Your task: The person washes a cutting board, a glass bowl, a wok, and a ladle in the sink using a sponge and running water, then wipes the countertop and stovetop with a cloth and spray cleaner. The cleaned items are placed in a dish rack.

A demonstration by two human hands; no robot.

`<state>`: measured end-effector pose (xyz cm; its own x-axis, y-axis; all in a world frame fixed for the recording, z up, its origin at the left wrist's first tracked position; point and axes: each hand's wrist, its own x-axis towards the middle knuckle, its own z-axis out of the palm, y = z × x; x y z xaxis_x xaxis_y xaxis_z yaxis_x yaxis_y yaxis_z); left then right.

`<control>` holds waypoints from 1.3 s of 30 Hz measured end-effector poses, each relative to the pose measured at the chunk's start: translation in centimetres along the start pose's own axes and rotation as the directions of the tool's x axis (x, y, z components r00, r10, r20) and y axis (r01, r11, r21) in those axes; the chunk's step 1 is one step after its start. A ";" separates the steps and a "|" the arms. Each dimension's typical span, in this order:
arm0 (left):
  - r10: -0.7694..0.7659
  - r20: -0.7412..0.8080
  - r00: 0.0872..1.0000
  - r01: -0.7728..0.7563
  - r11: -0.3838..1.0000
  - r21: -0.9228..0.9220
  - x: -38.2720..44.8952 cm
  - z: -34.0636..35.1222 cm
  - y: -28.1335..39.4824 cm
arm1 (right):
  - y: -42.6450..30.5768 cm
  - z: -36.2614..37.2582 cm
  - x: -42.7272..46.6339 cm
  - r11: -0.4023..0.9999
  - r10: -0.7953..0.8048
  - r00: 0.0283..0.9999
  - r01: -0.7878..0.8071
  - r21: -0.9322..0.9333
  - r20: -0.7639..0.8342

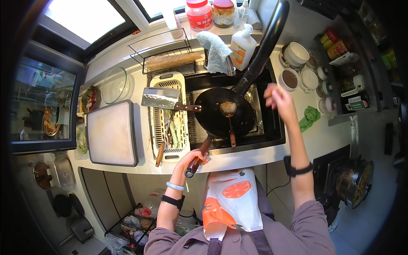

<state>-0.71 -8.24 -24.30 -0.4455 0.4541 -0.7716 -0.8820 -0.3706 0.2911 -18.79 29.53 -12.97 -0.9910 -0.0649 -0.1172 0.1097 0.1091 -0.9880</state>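
Observation:
My left hand (195,158) grips the brown handle of a black wok (208,113), which is tilted in or over the black sink (280,134). A spatula (232,135) lies in the wok, its soiled metal head on the bottom and its wooden handle towards me. My right hand (277,99) is raised over the sink's right side, empty, its fingers loosely bent and blurred. Left of the wok, a cleaver (161,97) lies across a white drain basket (155,135), with its handle reaching the wok's rim. A wooden-handled utensil (160,154) and green vegetable pieces (173,129) lie in the basket.
A black faucet (259,60) arches over the sink. A cutting board (111,134) and glass bowl (119,87) stand left. Behind are a pump bottle (243,47) and light-blue cloth (213,51). Bowls (296,54), a cup of brown contents (289,79) and green plastic (309,118) sit right.

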 end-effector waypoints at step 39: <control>0.728 -0.401 0.556 0.387 0.200 0.900 -2.7 1.7 -1.6 | 20.7 2.4 7.1 0.027 0.608 0.782 -0.190 -0.981 -0.135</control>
<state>1.67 -7.49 -21.76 -0.8285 -0.3419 -0.4436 -0.4869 0.8311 0.2688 -23.32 28.97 -34.50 -0.7187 0.1495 -0.6791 0.1161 0.9887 0.0948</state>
